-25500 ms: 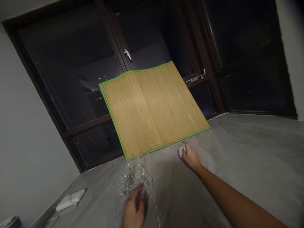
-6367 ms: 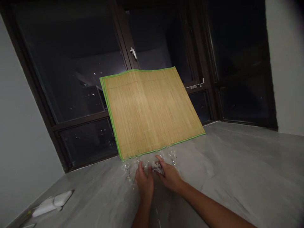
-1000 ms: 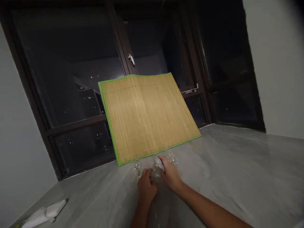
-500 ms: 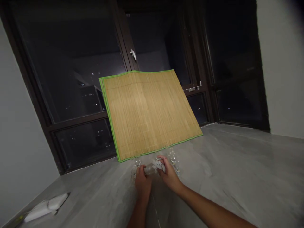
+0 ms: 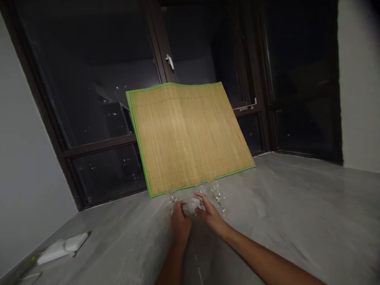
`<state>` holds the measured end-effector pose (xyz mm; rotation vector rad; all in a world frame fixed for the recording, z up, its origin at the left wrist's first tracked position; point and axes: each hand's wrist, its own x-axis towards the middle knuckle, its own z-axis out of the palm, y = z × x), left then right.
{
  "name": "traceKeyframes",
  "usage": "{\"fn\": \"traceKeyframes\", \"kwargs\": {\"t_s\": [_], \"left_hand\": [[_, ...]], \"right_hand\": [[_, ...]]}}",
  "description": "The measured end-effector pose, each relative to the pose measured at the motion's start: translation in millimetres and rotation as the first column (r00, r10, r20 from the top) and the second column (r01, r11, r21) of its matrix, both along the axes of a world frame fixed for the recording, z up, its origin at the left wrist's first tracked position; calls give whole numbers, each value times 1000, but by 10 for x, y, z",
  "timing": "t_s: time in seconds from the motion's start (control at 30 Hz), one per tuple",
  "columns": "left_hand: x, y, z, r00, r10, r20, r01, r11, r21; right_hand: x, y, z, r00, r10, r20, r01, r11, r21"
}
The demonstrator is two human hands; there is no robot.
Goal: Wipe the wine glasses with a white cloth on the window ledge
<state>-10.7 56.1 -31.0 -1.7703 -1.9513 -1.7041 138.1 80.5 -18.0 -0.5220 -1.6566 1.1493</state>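
Observation:
Between my hands lies a clear glass on its side in the air, its exact shape blurred. My left hand grips its left end. My right hand has its fingers curled round a crumpled white cloth or tissue at the glass's right end. Several clear glasses stand on the grey stone surface just beyond: one past my left hand, others past my right hand.
A bamboo mat with green edging leans against the dark window behind the glasses. A white wrapped pack lies at the lower left. Pale walls flank the window.
The view has shifted slightly. My hands still hold the glass and the white cloth, now a little closer together.

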Motion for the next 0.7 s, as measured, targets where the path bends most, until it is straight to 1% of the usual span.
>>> {"fn": "traceKeyframes", "kwargs": {"t_s": [0.1,0.17,0.3,0.4,0.47,0.6,0.7], "left_hand": [[1,-9,8,999,-24,27,23,1000,14],[-1,-21,17,999,-43,17,43,999,26],[20,-56,52,990,-92,-103,94,995,16],[61,-77,85,975,-98,-199,96,995,-17],[88,-82,100,972,-93,-214,88,996,-35],[116,-81,108,983,-94,-160,89,995,-40],[119,-84,109,986,-69,-151,63,997,-41]], "right_hand": [[14,0,-6,1000,11,7,-11,1000,-12],[30,7,-4,1000,0,18,0,1000,-7],[75,21,9,998,13,58,-12,1000,-21],[101,32,12,999,23,50,-23,1000,14],[104,34,9,999,-4,45,2,998,60],[87,17,-2,989,-125,82,114,985,129],[78,-4,-9,979,-146,143,127,983,136]]}}
